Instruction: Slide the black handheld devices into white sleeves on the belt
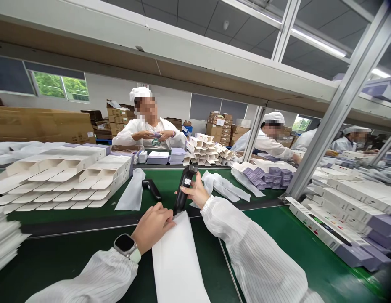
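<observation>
My right hand (pixel 197 191) grips a black handheld device (pixel 182 195) with an angled head and a small white label, held nearly upright. Its lower end is at the top edge of a stack of thin white bags (pixel 179 261) lying in front of me. My left hand (pixel 154 225), with a watch on the wrist, is closed at that top edge, thumb and fingers on the uppermost bag. Just beyond the left hand, a second black device (pixel 153 189) lies on the green belt beside a loose translucent bag (pixel 132 191).
Open white cartons (pixel 66 176) are stacked at left. Purple-and-white boxes (pixel 350 219) pile up at right, near a slanted metal post (pixel 340 101). A shelf (pixel 183 50) crosses overhead. Opposite, a co-worker (pixel 148 122) handles a small item; more people work farther right.
</observation>
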Available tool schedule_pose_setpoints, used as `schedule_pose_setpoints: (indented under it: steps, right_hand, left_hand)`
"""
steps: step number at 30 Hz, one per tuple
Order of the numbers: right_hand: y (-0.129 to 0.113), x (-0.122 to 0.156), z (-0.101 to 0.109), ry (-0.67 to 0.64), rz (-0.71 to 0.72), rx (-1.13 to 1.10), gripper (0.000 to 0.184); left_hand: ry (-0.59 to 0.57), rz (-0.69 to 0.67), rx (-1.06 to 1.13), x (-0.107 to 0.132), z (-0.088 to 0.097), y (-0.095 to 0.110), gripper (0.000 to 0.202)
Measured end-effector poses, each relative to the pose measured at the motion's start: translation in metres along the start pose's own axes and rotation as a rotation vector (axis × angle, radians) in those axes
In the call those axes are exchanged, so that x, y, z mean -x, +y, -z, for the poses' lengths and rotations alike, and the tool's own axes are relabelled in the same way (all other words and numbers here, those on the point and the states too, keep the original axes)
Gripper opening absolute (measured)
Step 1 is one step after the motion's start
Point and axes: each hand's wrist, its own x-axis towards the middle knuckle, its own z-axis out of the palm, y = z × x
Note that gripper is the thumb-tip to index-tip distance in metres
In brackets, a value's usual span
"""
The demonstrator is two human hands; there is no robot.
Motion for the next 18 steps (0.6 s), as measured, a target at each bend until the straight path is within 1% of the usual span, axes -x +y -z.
schedule_pose_setpoints:
  steps: [3, 8, 11, 13, 14, 15, 18]
  right_hand:
    - [0.003, 0.0, -0.001, -0.01, -0.024, 0.018, 0.073]
    - [0.002, -0.002, 0.0, 0.005, -0.053, 0.122, 0.061]
    - [0.002, -0.004, 0.004, 0.046, -0.036, 0.306, 0.051]
    - [0.003, -0.004, 0.005, 0.039, -0.041, 0.441, 0.042]
    - [0.002, -0.003, 0.006, -0.004, -0.06, 0.479, 0.039]
    - [0.001, -0.002, 0.006, -0.081, -0.087, 0.49, 0.036]
    - [-0.002, 0.008, 0.005, -0.428, -0.195, 0.387, 0.034]
  left_hand:
    - [0.003, -0.027, -0.006, 0.001, 0.002, 0.001, 0.026]
    - [0.019, -0.012, 0.014, 0.0, 0.006, -0.001, 0.035]
    - [0.026, 0.033, 0.088, -0.002, 0.008, 0.001, 0.037]
    - [0.071, 0.1, 0.172, -0.004, 0.01, 0.004, 0.037]
    - [0.107, 0.142, 0.218, -0.004, 0.011, 0.006, 0.037]
    - [0.149, 0.182, 0.26, -0.005, 0.013, 0.007, 0.036]
    - [0.287, 0.253, 0.342, -0.006, 0.018, 0.01, 0.034]
